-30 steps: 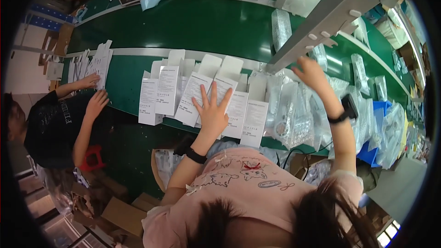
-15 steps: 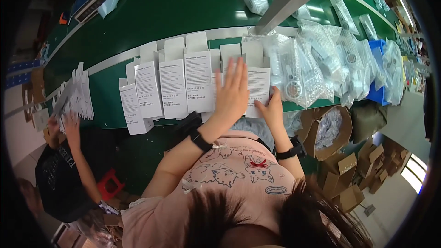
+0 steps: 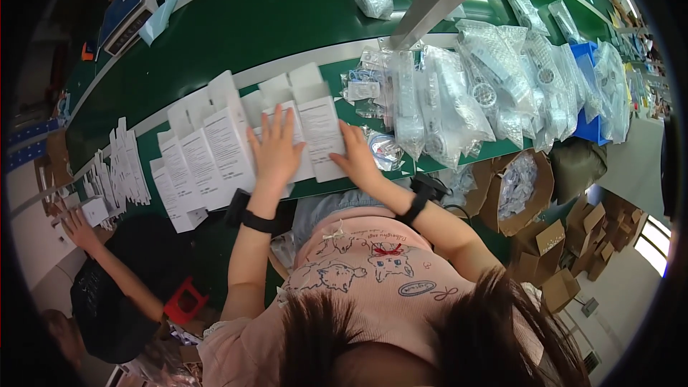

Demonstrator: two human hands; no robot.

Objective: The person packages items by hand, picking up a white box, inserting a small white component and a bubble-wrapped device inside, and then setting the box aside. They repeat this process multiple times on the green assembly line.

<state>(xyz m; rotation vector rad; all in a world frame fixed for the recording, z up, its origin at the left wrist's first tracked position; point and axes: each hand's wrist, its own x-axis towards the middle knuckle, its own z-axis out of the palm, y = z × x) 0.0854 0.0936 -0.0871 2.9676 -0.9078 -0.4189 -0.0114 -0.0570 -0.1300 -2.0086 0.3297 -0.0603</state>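
White flat cartons [image 3: 215,150] fanned in overlapping row on green table [image 3: 287,21], centre-left of frame; left hand [image 3: 276,150] flat on them, fingers spread open, gripping nothing; right hand [image 3: 356,158] at right end of row, fingers open, pressed against last carton edge; clear plastic bags [image 3: 466,93] piled just right; another person's hand [image 3: 75,226] on small white box [image 3: 93,209], lower left

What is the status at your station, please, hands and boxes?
Left hand flat, fingers spread, on the fanned white flat boxes. Right hand at the row's right edge, open. Clear bagged parts piled just right of it, apart.
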